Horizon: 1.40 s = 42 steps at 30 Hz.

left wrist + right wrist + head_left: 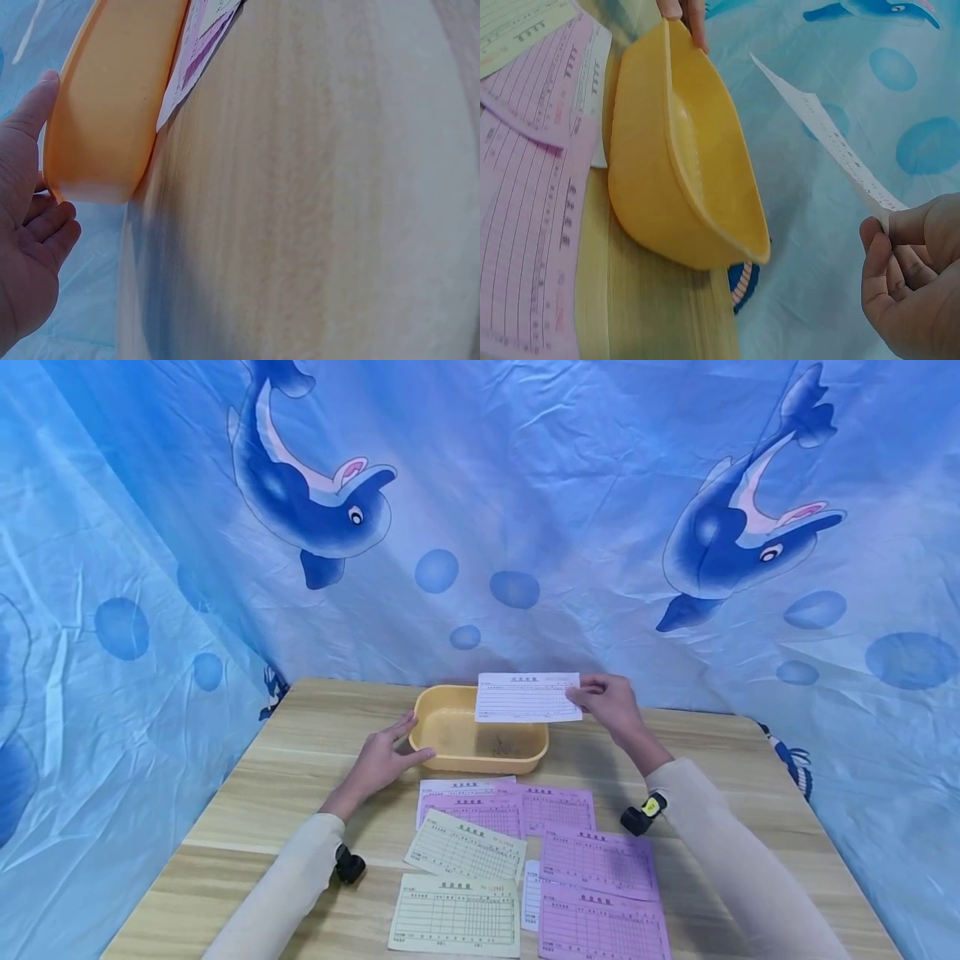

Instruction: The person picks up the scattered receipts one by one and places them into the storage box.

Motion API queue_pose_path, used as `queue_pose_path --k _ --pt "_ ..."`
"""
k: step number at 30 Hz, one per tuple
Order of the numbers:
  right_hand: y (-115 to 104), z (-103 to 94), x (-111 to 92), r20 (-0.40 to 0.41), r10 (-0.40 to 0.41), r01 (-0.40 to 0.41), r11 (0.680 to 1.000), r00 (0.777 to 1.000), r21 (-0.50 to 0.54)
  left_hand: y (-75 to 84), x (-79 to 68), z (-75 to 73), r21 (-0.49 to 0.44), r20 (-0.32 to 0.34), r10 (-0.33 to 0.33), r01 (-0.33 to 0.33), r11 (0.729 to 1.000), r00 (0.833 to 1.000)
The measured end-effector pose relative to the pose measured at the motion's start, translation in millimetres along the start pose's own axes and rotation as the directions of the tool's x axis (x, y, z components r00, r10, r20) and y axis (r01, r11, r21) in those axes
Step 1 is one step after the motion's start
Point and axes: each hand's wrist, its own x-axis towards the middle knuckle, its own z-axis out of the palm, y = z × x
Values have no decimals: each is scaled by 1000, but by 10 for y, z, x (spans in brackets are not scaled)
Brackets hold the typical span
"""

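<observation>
Now the right hand (pixel 613 703) pinches the white slip (pixel 521 700) endwise; its length runs left from that grip, tub (pixel 480 764) lower left; the left hand (pixel 381 762), loosely spread, touches it.

No text can be read with certainty. The white slip (pixel 525 700) at the centre of the head view carries a dark printed heading above ruled lines, too small to make out; the pale yellow slips (pixel 455 916) and pink slips (pixel 598 864), at lower centre, bear similar headings in what look like Chinese characters. Reddish marks beside the yellow slips' headings blur too, their digits unclear
</observation>
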Motion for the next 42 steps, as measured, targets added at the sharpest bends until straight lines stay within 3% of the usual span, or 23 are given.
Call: queue_pose_path --k 9,22,34,42 --pt "-42 374 142 10 2 -2 1000 1000 9 49 18 0 4 -6 -18 18 1000 1000" --pt "-29 848 211 17 13 -12 997 1000 -74 38 20 -17 -3 1 -33 33 999 999" --pt "19 1127 207 40 -70 75 984 997 -161 39 21 -11 -2 -2 -10 10 1000 1000" --pt "72 1197 213 28 -76 80 974 997 -210 35 15 0 -2 -1 -13 13 1000 1000"
